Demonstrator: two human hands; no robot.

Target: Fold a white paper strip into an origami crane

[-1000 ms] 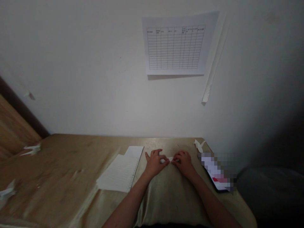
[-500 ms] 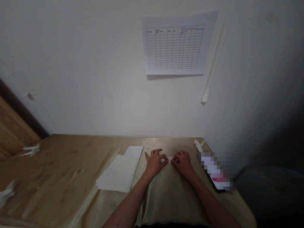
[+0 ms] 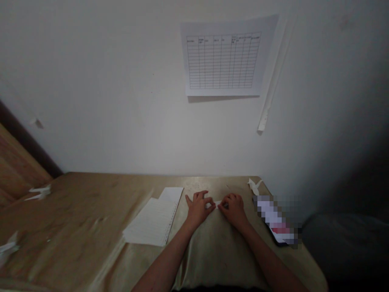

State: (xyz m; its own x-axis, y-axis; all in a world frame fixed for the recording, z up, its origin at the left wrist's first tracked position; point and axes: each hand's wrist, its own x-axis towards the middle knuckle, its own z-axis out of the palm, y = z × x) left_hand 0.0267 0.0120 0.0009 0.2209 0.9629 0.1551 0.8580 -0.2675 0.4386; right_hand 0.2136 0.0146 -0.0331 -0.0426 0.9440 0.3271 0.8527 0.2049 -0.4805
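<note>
Between the fingertips of the two bare hands, near the far side of a table covered in shiny gold-brown cloth (image 3: 219, 259), lies a small, narrow piece of white paper (image 3: 218, 203). Its visible part runs roughly sideways, from one hand to the other, so its long axis seems to cross the person's line of sight. The left hand (image 3: 199, 209) pinches its left part between thumb and index finger, the other fingers spread; the right hand (image 3: 234, 209) pinches the right part, its remaining fingers curled. Neither hand is nearer: both touch it, with a slim gap between the pinches. Whether it rests on the cloth or is slightly raised, I cannot tell. Loose white lined sheets with a punched edge (image 3: 148, 223) lie left of the left forearm; a dark-edged, partly pixelated phone (image 3: 275, 221) lies right of the right hand.
</note>
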